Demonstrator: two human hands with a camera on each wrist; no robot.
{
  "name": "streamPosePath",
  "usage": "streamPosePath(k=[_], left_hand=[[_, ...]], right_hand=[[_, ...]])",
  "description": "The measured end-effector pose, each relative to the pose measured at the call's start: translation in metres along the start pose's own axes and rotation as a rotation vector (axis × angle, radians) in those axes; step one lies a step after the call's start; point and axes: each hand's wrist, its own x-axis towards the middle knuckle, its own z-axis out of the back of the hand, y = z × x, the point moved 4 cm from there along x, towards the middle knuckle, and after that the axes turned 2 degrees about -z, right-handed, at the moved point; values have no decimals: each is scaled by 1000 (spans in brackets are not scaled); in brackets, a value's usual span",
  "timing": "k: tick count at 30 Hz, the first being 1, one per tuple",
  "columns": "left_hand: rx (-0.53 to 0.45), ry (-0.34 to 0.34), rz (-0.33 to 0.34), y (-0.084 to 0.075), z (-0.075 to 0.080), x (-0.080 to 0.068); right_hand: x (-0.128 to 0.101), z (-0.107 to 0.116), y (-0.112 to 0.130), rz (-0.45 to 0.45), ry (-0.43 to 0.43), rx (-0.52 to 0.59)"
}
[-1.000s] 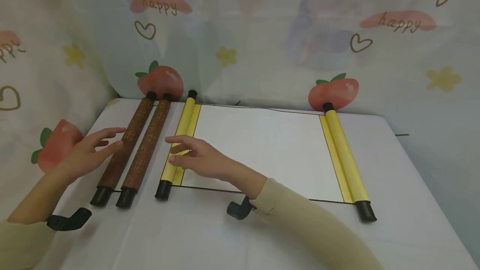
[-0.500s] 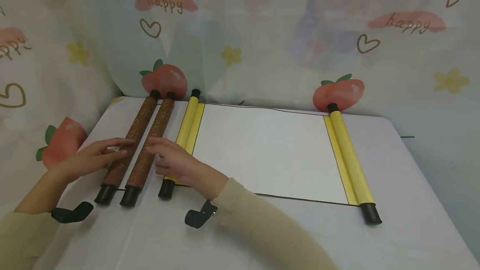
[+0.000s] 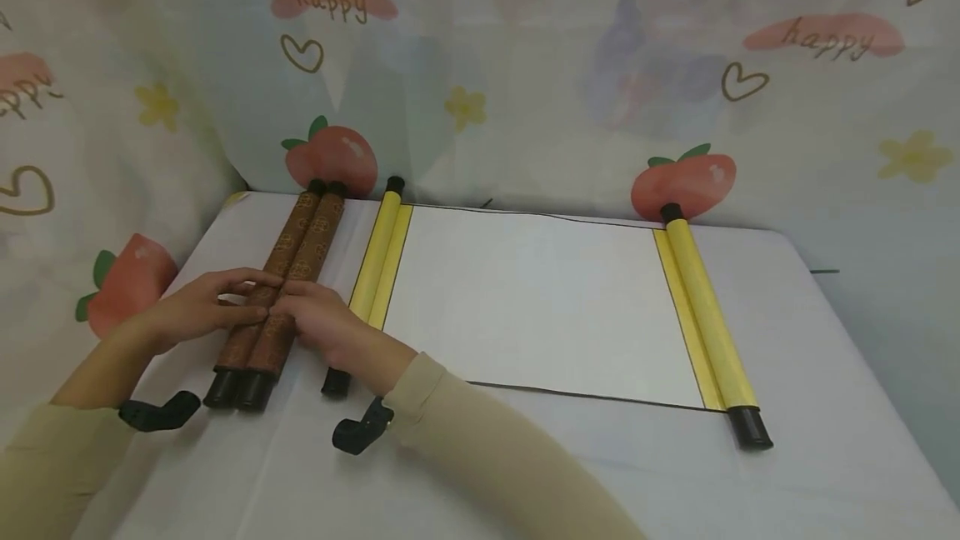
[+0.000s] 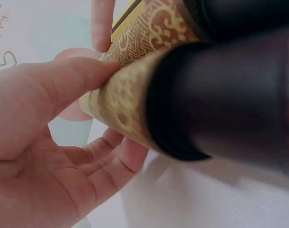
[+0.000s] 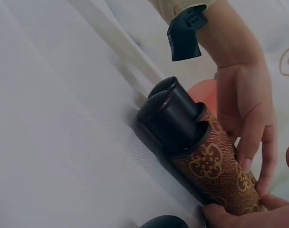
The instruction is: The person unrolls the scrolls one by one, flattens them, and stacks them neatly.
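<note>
A brown patterned scroll (image 3: 318, 232) with black end knobs lies at the left of the table, its two rolls side by side. My left hand (image 3: 191, 307) grips the outer roll. In the left wrist view the thumb of that hand (image 4: 49, 175) lies along the top, other fingers at the side. From the right, my right hand (image 3: 326, 327) holds the inner roll, fingertips close to the left hand's. The right wrist view has the scroll's black knobs (image 5: 158, 114) close up, with the right thumb (image 5: 244, 221) at the lower edge.
Right of the brown scroll, an unrolled blank white scroll (image 3: 525, 298) lies flat between a left yellow roll (image 3: 381, 252) and a right yellow roll (image 3: 708, 315). A printed cloth (image 3: 540, 65) hangs behind the white table (image 3: 480, 482). Both wrists carry dark camera mounts (image 3: 363, 427).
My right hand has moved left from over the yellow roll onto the brown scroll. The left hand has moved slightly right. The two brown rolls, apart before, now lie together.
</note>
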Motion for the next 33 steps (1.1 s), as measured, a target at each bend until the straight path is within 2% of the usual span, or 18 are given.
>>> streamPosePath(k=[3,8,10,13,20,23,28,33], left_hand=[[-36,-7,20,0,-1,0],[-88,-9,27,-2,-4,-5],[-83,-12,26,-4,-5,-9],[-61,-30,17,-7,-5,-14],[-38,-115,-24,-22,0,-21],[-51,-126,-32,-29,0,-22],[-65,-135,-36,-38,-1,-20],[-54,-166,-37,-51,-4,-18]], right_hand=[[1,-1,-2,33,-45,-88],[1,-4,-7,85,-130,-319],[1,-7,-8,101,-162,-410],[0,-9,-7,133,-182,-483],[-5,-7,3,252,-147,-520],[-9,-3,8,298,-135,-539],[-15,5,16,314,-133,-547],[-24,16,25,327,-106,-478]])
